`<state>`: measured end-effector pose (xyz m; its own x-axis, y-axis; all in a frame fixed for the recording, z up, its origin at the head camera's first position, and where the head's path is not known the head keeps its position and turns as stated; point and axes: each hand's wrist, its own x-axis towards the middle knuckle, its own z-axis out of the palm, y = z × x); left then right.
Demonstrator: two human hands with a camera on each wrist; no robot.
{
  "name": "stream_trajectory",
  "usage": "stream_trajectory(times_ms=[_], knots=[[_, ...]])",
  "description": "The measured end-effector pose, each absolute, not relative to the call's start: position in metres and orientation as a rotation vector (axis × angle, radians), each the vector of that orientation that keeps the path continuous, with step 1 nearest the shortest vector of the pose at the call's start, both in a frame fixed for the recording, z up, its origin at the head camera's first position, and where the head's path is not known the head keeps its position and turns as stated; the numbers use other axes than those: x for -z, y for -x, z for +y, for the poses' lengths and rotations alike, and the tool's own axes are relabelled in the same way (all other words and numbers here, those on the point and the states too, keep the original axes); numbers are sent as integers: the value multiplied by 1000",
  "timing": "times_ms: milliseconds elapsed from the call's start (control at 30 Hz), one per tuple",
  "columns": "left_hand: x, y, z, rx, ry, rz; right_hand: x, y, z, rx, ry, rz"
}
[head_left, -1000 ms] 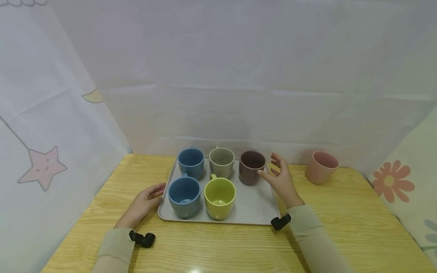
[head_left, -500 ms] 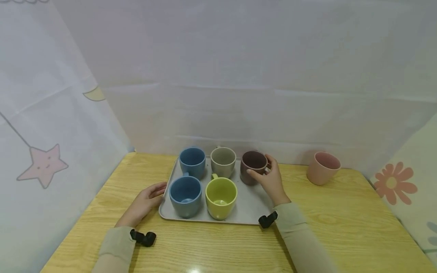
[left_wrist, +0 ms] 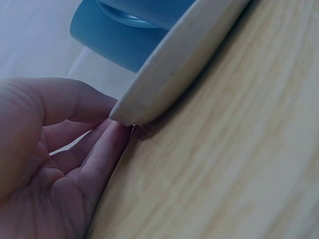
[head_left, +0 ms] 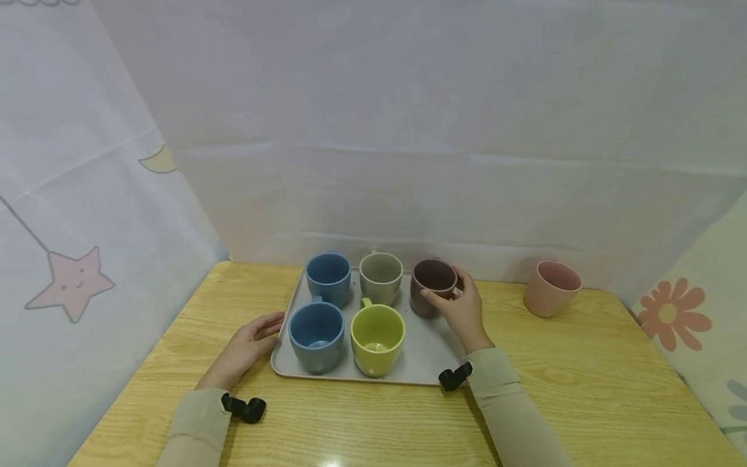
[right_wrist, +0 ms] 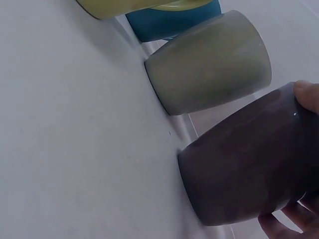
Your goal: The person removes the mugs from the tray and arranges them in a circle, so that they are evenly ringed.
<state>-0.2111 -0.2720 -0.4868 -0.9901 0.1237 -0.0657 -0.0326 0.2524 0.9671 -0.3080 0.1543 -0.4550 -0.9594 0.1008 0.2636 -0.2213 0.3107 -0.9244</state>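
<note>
A dark brown mug point(head_left: 428, 290) stands on the back right of a pale tray point(head_left: 421, 350). My right hand point(head_left: 465, 310) grips it from the right, the thumb at the near rim and the fingers around its far side. In the right wrist view the brown mug point(right_wrist: 244, 164) stands beside the grey mug point(right_wrist: 212, 64). My left hand point(head_left: 249, 344) lies at the tray's left edge. The left wrist view shows fingers point(left_wrist: 102, 154) under the rim and another digit against its edge, pinching the tray point(left_wrist: 169, 64).
Also on the tray are two blue mugs point(head_left: 317, 355), one behind the other, and a yellow-green mug point(head_left: 375, 360) at the front. A pink mug point(head_left: 551, 290) stands tilted-looking on the wooden table point(head_left: 373, 428) to the right. A pale cloth backdrop point(head_left: 408, 130) rises behind.
My right hand has moved left from beside the brown mug and taken hold of it. The mug stands in the same place. My left hand has stayed at the tray's edge.
</note>
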Motion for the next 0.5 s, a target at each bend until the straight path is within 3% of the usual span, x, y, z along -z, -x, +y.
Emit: stream_trajectory(times_ms=[500], knots=[[488, 210, -273, -1838, -99, 2384, 450, 292, 168, -1659, -80, -2323]])
